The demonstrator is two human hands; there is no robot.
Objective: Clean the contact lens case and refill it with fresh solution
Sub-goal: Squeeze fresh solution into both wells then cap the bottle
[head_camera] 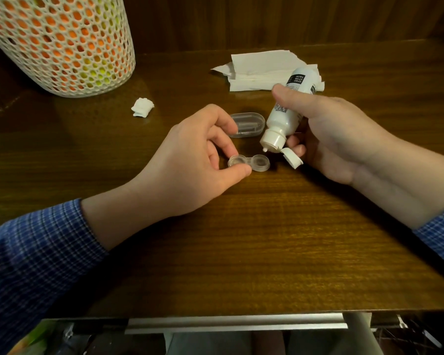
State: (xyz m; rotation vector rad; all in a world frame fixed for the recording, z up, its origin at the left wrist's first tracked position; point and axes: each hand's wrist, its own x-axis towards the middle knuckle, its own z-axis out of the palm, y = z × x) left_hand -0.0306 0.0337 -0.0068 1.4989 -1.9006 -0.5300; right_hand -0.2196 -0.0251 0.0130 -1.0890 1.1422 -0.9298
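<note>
The refill step appears to be in hand. The lens case (pixel 248 163) lies on the table (pixel 241 239), pinched by the left hand (pixel 190 162). The solution bottle (pixel 283 111), cap flipped open, is gripped tilted in the right hand (pixel 331 134). Next, the nozzle (pixel 265 149) is to be centred over a well and squeezed gently.

Head view, looking down, close over table (pixel 241 239)

The near half of the wooden worktop (pixel 241 239) lies bare between two forearms. Farther back, a clear oval lid (pixel 248 124) sits between the hands. A mesh basket (pixel 62 44) blocks the far left corner, a tissue wad (pixel 142 107) lies near it, and paper towels (pixel 264 70) cover the far right.
</note>
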